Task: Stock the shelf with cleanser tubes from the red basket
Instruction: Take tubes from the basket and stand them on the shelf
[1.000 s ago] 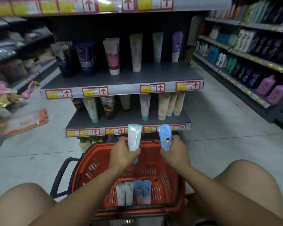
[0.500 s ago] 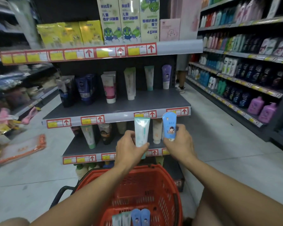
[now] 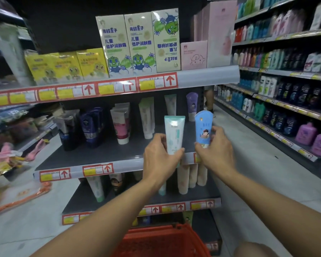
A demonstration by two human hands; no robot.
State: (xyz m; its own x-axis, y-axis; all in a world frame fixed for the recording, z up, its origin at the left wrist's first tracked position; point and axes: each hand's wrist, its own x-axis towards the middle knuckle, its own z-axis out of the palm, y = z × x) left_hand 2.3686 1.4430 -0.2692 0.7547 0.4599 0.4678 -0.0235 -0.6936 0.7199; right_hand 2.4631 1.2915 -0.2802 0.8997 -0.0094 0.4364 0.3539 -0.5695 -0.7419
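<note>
Two arms are stretched forward at the middle shelf's (image 3: 104,154) front edge. One white-and-teal cleanser tube (image 3: 174,135) is gripped upright by the left hand (image 3: 160,156), fingers curled round it. One blue cleanser tube (image 3: 203,129) is pinched upright by the right hand (image 3: 216,152). One red basket (image 3: 163,242) is seen below.

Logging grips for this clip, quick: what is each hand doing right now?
Left hand: holding the white and teal tube upright.
Right hand: holding the blue tube upright.
</note>
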